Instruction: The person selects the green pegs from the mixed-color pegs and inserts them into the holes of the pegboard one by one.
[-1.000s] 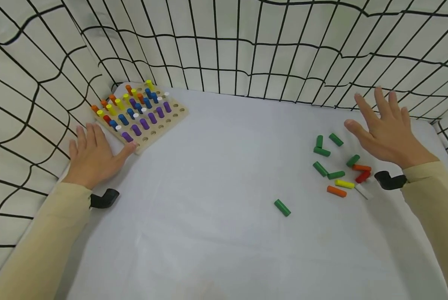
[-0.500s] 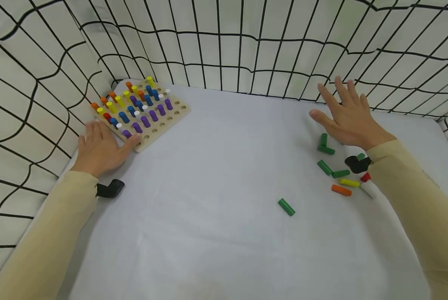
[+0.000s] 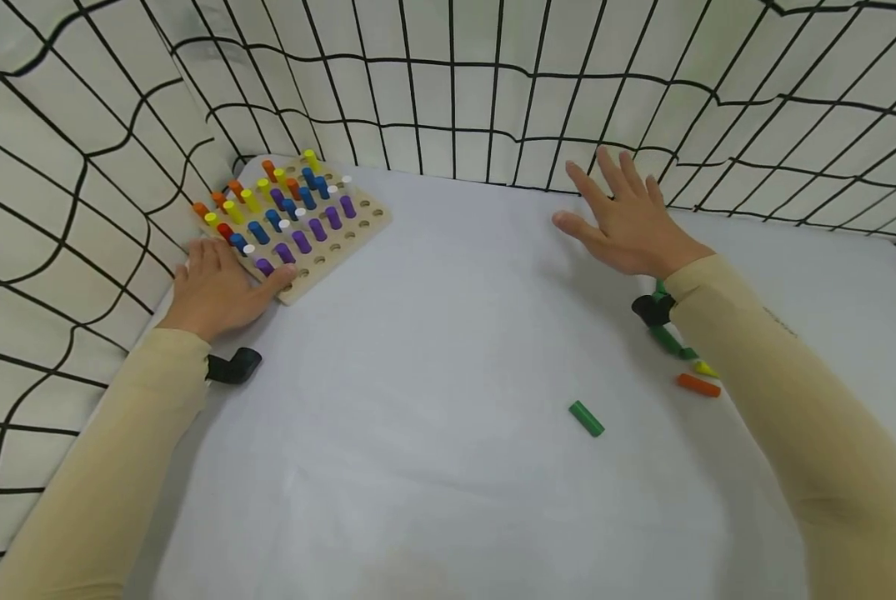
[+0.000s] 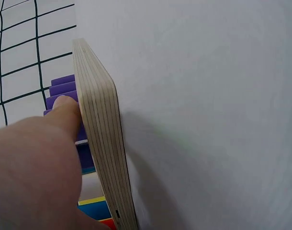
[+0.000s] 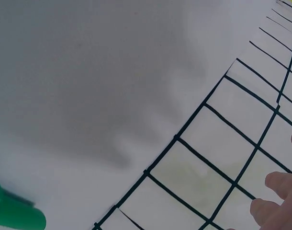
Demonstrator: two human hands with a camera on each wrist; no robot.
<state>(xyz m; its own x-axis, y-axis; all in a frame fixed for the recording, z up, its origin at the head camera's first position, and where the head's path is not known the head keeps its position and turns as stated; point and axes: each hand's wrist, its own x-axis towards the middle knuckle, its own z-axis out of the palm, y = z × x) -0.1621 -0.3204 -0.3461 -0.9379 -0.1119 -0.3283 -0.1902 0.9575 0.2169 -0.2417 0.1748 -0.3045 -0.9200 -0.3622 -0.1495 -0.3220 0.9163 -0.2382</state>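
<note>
My left hand [image 3: 218, 287] lies at the near left corner of a wooden pegboard [image 3: 320, 271], fingers extended along its left side and thumb resting on the corner. Coloured pegs stand in rows in the board. In the left wrist view the thumb [image 4: 64, 108] touches the board's top beside purple pegs [image 4: 62, 90]; the other fingertips are hidden there. My right hand [image 3: 628, 217] hovers over the table with its fingers spread, holding nothing. Below its wrist lie loose green pegs [image 3: 665, 340], partly hidden by the sleeve. One green peg [image 5: 19, 213] shows large in the right wrist view.
A black wire grid [image 3: 455, 127] fences the back and left of the white table [image 3: 417, 400]. A lone green peg [image 3: 586, 418] lies right of the middle. An orange peg [image 3: 698, 385] and a yellow peg [image 3: 705, 368] lie by the right forearm.
My right hand has moved left, away from the loose pegs, and its forearm now covers several of them. The left hand has stayed at the board's corner. The whole view has shifted slightly.
</note>
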